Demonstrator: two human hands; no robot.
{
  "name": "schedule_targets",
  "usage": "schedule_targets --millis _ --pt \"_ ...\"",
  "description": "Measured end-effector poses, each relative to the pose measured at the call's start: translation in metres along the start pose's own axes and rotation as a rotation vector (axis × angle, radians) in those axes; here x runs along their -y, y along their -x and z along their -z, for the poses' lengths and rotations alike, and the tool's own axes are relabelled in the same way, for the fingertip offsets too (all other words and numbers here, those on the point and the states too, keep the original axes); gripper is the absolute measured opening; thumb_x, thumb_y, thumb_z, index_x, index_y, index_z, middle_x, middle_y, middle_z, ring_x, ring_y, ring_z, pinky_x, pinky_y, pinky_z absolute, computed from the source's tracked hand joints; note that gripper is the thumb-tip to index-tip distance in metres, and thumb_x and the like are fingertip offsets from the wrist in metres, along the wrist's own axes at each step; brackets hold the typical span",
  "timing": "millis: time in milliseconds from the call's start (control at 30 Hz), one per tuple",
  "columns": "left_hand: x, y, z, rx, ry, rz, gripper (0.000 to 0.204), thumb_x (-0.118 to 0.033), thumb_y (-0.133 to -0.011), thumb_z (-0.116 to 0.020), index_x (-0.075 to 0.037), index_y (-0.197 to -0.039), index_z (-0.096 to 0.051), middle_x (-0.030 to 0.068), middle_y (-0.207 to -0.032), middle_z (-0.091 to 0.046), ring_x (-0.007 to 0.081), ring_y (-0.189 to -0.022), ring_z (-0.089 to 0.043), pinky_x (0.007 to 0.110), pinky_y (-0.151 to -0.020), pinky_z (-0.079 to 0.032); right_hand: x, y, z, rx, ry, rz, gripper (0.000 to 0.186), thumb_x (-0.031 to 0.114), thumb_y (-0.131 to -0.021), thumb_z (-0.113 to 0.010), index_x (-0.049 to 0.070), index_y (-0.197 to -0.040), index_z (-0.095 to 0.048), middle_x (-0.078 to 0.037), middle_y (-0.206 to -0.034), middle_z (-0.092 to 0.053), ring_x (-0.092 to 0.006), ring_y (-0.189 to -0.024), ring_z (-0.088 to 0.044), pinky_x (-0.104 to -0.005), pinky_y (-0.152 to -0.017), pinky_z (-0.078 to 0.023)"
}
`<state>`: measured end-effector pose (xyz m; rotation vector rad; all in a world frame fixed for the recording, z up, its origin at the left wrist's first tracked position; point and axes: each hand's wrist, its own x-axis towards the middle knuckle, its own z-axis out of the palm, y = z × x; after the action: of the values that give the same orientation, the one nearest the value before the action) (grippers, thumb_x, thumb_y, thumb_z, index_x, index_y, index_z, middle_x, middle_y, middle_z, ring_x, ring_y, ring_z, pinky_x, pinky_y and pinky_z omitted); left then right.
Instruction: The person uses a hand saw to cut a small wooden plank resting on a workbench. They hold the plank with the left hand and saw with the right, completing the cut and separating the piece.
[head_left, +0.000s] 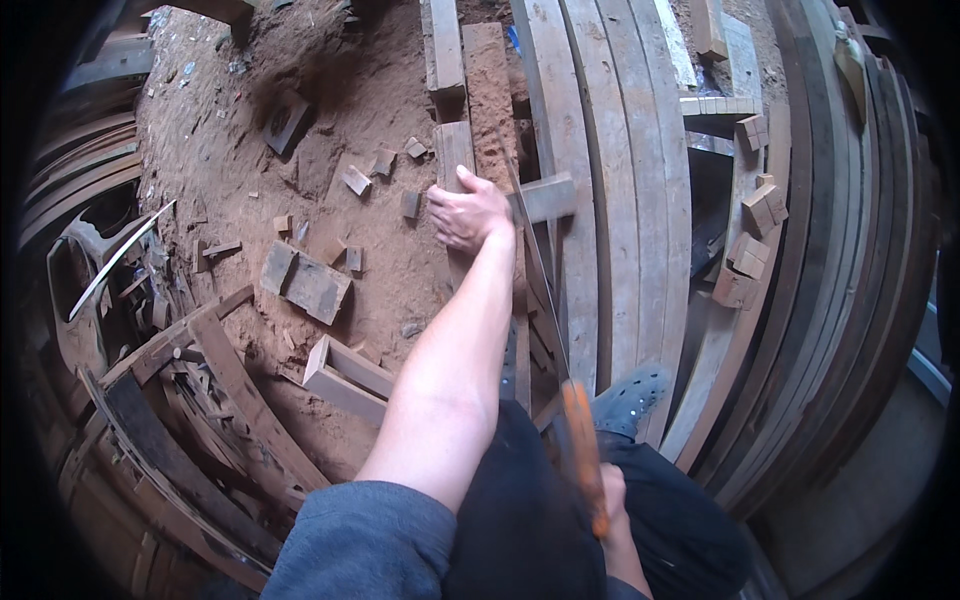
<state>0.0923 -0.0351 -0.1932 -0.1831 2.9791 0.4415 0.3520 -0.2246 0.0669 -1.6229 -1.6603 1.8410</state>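
My left hand (470,213) presses down on a wooden beam (454,143), its fingers curled over the left edge. In my right hand (614,497) is the orange handle of a handsaw (582,440), slightly smeared by motion. The saw's long thin blade runs up and away, past the right side of my left wrist. Beside that wrist, a short wooden block (546,197) lies crosswise next to the blade. Whether the teeth touch any wood is hard to make out.
Long planks (630,190) lie side by side to the right, with my blue-grey clog (632,400) on them. Small offcuts and a larger block (305,282) are scattered over sawdust at left. More blocks (765,208) sit on a plank at right. Wooden frames (250,390) stand at lower left.
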Motion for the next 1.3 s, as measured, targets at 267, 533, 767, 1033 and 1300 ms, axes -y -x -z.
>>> schedule_targets --millis 267,533,767,1033,1300 --pt "0.004 0.0 -0.006 -0.087 -0.016 -0.063 0.041 -0.043 -0.086 -0.052 -0.004 -0.099 -0.05 0.0157 -0.099 -0.059 0.0318 -0.098 -0.056 0.045 -0.082 -0.042 0.04 0.058 0.021 -0.002 0.188 -0.014 0.032 0.04 -0.082 -0.064 0.012 -0.097 -0.064 -0.006 -0.055 -0.058 -0.0239 -0.043 -0.056 -0.0376 -0.042 -0.042" --pt "0.002 -0.001 -0.002 -0.047 -0.01 -0.046 0.039 -0.042 -0.086 -0.053 -0.005 -0.099 -0.049 0.0154 -0.097 -0.058 0.0315 -0.097 -0.056 0.045 -0.081 -0.042 -0.005 -0.019 0.001 0.056 -0.072 0.11 0.023 0.017 -0.076 -0.062 0.004 -0.061 -0.05 -0.007 -0.051 -0.043 -0.0199 -0.042 -0.049 -0.0325 -0.042 -0.035" --pt "0.002 0.001 0.001 0.027 0.0 -0.021 0.044 -0.041 -0.086 -0.053 -0.004 -0.109 -0.05 0.0168 -0.107 -0.058 0.0331 -0.103 -0.055 0.045 -0.087 -0.041 0.056 0.047 0.023 -0.038 0.338 -0.031 0.021 0.02 -0.066 -0.069 0.004 -0.069 -0.055 -0.012 -0.06 -0.053 -0.0311 -0.048 -0.054 -0.0395 -0.045 -0.039" --pt "0.002 -0.001 -0.002 -0.009 -0.017 -0.024 0.041 -0.041 -0.087 -0.052 -0.004 -0.102 -0.049 0.0167 -0.101 -0.058 0.0326 -0.099 -0.056 0.046 -0.085 -0.04 0.005 -0.018 0.005 0.03 0.054 0.048 0.019 0.016 -0.074 -0.064 0.003 -0.069 -0.05 -0.01 -0.057 -0.047 -0.0261 -0.046 -0.047 -0.0356 -0.045 -0.036" --pt "0.004 0.001 -0.004 -0.031 -0.006 -0.033 0.038 -0.04 -0.087 -0.053 -0.005 -0.1 -0.049 0.0147 -0.099 -0.058 0.0305 -0.099 -0.056 0.044 -0.083 -0.042 0.063 0.09 0.056 0.004 0.121 -0.354 0.023 0.009 -0.075 -0.069 -0.002 -0.093 -0.06 -0.003 -0.064 -0.055 -0.0143 -0.057 -0.055 -0.0268 -0.048 -0.044"
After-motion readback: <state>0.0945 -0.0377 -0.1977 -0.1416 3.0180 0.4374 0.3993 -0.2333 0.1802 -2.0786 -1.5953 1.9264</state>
